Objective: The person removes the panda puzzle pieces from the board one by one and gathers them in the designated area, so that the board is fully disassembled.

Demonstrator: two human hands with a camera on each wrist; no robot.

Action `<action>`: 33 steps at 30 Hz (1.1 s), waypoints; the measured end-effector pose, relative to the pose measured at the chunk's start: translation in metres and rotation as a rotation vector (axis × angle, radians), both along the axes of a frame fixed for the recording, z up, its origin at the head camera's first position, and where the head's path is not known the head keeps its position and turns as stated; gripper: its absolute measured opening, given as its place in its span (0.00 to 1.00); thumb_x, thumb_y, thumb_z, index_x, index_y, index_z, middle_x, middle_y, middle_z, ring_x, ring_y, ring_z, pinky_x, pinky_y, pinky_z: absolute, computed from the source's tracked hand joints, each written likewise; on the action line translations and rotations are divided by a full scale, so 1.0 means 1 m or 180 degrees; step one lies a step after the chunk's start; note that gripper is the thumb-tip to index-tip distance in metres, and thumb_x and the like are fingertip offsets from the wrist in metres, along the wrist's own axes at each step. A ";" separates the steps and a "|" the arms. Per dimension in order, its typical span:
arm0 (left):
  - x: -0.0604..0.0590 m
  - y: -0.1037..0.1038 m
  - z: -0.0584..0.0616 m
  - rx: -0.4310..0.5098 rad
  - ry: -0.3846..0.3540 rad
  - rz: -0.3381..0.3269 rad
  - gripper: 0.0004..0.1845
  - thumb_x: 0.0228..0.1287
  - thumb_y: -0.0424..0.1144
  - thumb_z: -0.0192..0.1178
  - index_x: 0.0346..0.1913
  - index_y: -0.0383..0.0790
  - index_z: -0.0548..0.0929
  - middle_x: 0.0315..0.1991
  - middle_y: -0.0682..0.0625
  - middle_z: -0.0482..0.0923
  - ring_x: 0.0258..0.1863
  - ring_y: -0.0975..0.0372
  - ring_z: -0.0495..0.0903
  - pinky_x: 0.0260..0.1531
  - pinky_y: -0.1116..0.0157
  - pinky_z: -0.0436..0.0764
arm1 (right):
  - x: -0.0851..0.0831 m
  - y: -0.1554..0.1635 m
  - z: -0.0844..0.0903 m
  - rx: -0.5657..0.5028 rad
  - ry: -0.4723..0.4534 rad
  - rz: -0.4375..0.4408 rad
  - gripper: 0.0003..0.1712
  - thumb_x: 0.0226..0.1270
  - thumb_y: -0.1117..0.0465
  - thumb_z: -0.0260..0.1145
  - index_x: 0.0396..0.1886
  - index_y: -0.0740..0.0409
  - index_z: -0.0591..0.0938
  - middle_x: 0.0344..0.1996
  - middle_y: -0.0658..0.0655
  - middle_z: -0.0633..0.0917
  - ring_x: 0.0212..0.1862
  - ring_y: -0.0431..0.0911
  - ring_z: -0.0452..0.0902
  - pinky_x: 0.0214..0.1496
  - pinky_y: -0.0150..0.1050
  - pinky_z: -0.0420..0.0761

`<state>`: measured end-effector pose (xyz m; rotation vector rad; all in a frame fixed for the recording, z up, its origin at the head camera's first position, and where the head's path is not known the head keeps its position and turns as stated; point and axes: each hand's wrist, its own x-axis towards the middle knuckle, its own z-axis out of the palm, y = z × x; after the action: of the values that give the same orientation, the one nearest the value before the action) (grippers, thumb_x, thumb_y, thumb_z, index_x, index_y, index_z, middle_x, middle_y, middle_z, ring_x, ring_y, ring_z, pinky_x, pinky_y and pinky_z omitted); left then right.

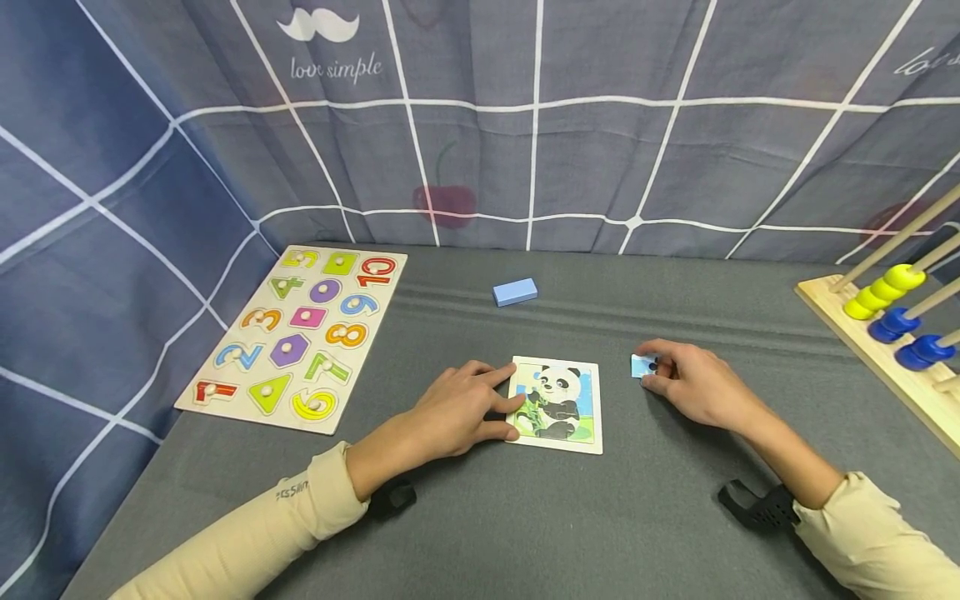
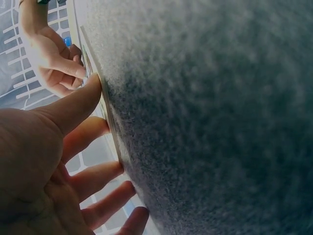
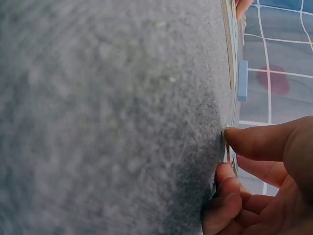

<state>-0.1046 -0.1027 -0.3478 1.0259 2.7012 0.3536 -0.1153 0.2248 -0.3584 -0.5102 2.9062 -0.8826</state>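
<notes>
Left hand (image 1: 457, 410) lies flat, fingers straight, pressing the left edge of the panda puzzle (image 1: 558, 403). Right hand (image 1: 693, 382) pinches a small blue piece (image 1: 642, 365) (fingertips curled round it), on the grey mat just right of the puzzle.

place: staged tabletop booth; grid-print cloth backdrop (image 1: 540, 125); grey felt table (image 1: 525, 517); children's toys

A black-and-white panda on green and blue fills the puzzle board (image 1: 558, 404) at centre; the loose puzzle piece (image 1: 641, 365) right of it is pale blue; the block (image 1: 515, 292) above is light blue; the surface (image 1: 525, 517) is grey; the backdrop cloth (image 1: 600, 150) is blue-grey with white grid lines.
</notes>
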 end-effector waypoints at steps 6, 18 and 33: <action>0.000 0.000 0.000 -0.0007 0.0011 -0.0016 0.25 0.63 0.56 0.63 0.62 0.54 0.82 0.73 0.47 0.62 0.65 0.51 0.67 0.53 0.49 0.72 | 0.000 -0.001 0.000 0.0050 -0.0029 -0.0026 0.19 0.65 0.65 0.68 0.54 0.66 0.80 0.22 0.47 0.75 0.24 0.40 0.67 0.27 0.38 0.66; 0.000 -0.001 0.000 -0.0022 0.0021 -0.0058 0.25 0.64 0.56 0.63 0.63 0.54 0.81 0.73 0.47 0.62 0.65 0.51 0.67 0.51 0.49 0.73 | 0.003 0.000 0.000 -0.0024 -0.0002 -0.0027 0.20 0.67 0.64 0.67 0.57 0.67 0.79 0.24 0.49 0.75 0.25 0.41 0.66 0.26 0.37 0.65; 0.001 0.001 0.001 -0.0131 0.0007 -0.0013 0.25 0.65 0.55 0.62 0.64 0.54 0.80 0.74 0.48 0.61 0.65 0.51 0.67 0.53 0.49 0.73 | 0.012 -0.043 0.003 -0.0277 0.0114 0.0119 0.19 0.64 0.64 0.70 0.54 0.60 0.83 0.35 0.55 0.76 0.29 0.42 0.66 0.30 0.39 0.67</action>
<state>-0.1034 -0.1021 -0.3468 1.0211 2.6962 0.2950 -0.1029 0.1820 -0.3549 -0.5908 2.8898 -1.0087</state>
